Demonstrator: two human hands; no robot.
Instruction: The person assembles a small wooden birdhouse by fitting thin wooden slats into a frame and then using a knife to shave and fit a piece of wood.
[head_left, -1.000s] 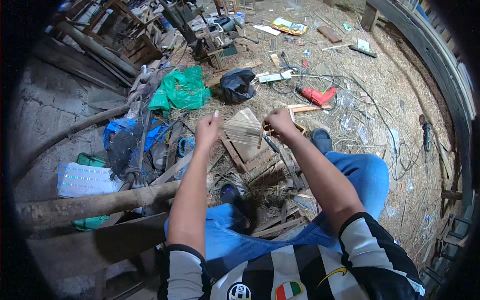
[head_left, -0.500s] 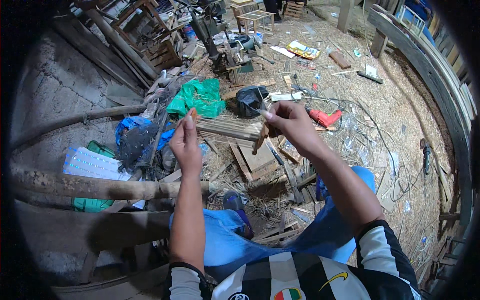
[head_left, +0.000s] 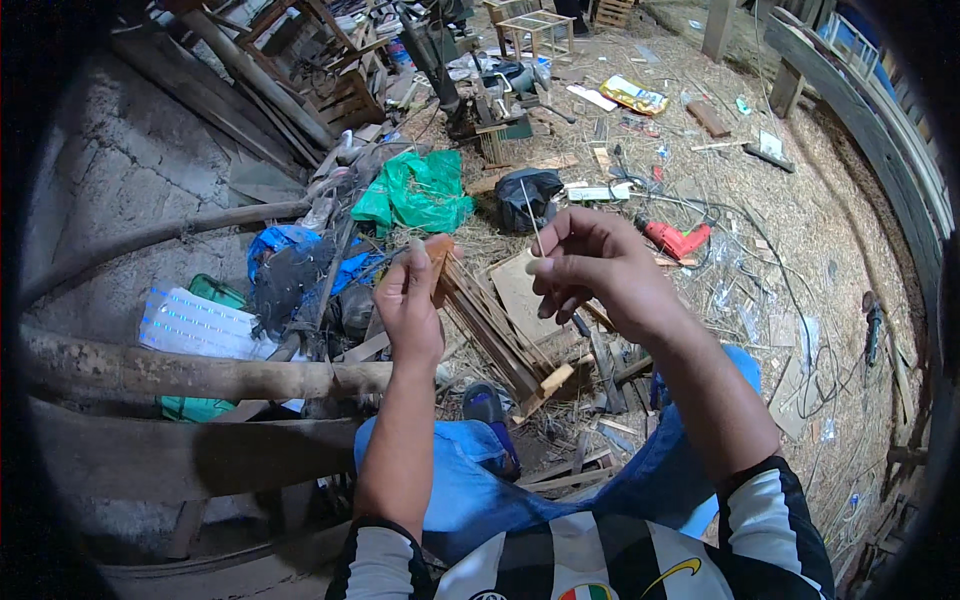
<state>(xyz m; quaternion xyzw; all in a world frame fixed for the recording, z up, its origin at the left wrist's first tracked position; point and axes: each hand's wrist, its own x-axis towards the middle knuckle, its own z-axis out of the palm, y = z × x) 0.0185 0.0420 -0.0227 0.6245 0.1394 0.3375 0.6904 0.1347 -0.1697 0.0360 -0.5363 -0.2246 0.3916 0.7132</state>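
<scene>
My left hand (head_left: 410,315) is closed around one end of a small wooden frame (head_left: 500,325), with thin slender sticks running between its two wooden end pieces. The frame slants down and to the right, its lower end piece (head_left: 545,388) hanging above my knees. To the right and apart from the frame, my right hand (head_left: 610,265) pinches a thin pale stick (head_left: 529,212) between thumb and fingertips. That stick points upward, and its lower end is hidden by my fingers.
Wood offcuts (head_left: 565,478) and shavings litter the floor around my feet. Beyond my hands lie a green plastic bag (head_left: 415,195), a black bag (head_left: 525,192) and a red power drill (head_left: 675,240) with its cord. A round pole (head_left: 200,368) crosses at left; an angle grinder (head_left: 872,330) lies at right.
My right hand has come off the frame's right end and holds the thin stick apart from it. The frame has swung from nearly level to slanting downward in my left hand.
</scene>
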